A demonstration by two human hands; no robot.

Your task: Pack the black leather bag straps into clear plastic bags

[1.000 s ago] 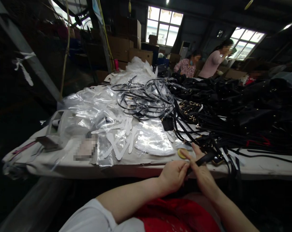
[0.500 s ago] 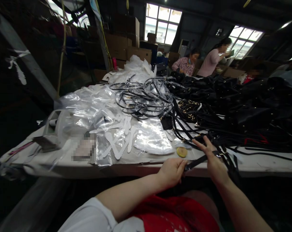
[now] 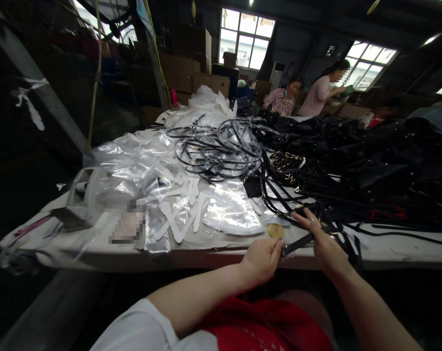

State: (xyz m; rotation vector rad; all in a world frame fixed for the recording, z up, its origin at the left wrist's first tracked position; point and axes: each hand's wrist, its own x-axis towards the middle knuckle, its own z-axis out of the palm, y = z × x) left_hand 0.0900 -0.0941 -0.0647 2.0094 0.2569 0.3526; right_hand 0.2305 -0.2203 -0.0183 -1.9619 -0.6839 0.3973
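My left hand [image 3: 261, 259] is closed, thumb and fingers pinching one end of a black strap [image 3: 298, 243] just past the table's front edge. From there the strap runs up and right to my right hand [image 3: 328, 247], which grips it while two fingers stretch out to the left. Where the strap lies within that hand is partly hidden. More black straps hang beside the right wrist. A round yellow disc [image 3: 276, 230], perhaps a tape roll, lies just above my left hand. Behind my right fingers is a tangle of black straps [image 3: 275, 197].
Clear plastic bags [image 3: 233, 207] and white notched strips [image 3: 177, 229] cover the table's left and middle. A grey tape dispenser [image 3: 76, 204] stands near the left end. Black bags [image 3: 381, 165] and gold chains [image 3: 288, 163] heap on the right. Two people work behind the table.
Both hands keep their hold on the strap and have barely moved; the right fingers dip slightly. A person at the back has lowered their hands a little.
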